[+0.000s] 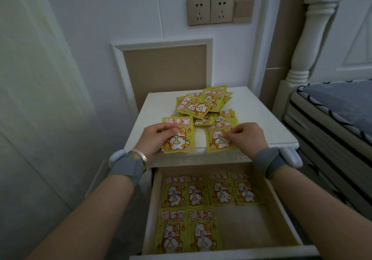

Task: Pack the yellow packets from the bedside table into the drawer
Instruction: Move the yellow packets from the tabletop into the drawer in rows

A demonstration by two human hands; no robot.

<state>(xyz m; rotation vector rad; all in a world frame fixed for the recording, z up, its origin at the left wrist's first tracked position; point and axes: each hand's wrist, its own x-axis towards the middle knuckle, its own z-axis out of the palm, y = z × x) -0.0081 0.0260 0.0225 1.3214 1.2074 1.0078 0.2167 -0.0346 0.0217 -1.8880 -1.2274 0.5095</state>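
A loose heap of yellow cat-print packets [203,104] lies at the back of the white bedside table [153,118]. My left hand [156,139] pinches one packet [181,141] near the table's front edge. A second packet [218,139] is pinched by my right hand [247,136] beside it. Below, the open drawer [287,219] holds several packets laid flat in rows: one row across the back [209,191] and two at the front left [188,231]. The drawer's front right floor is bare.
A bed with a grey mattress [338,106] and a white post [310,44] stands close on the right. A white panel [30,98] fills the left. Wall sockets [210,10] sit above the table. Both wrists wear grey straps.
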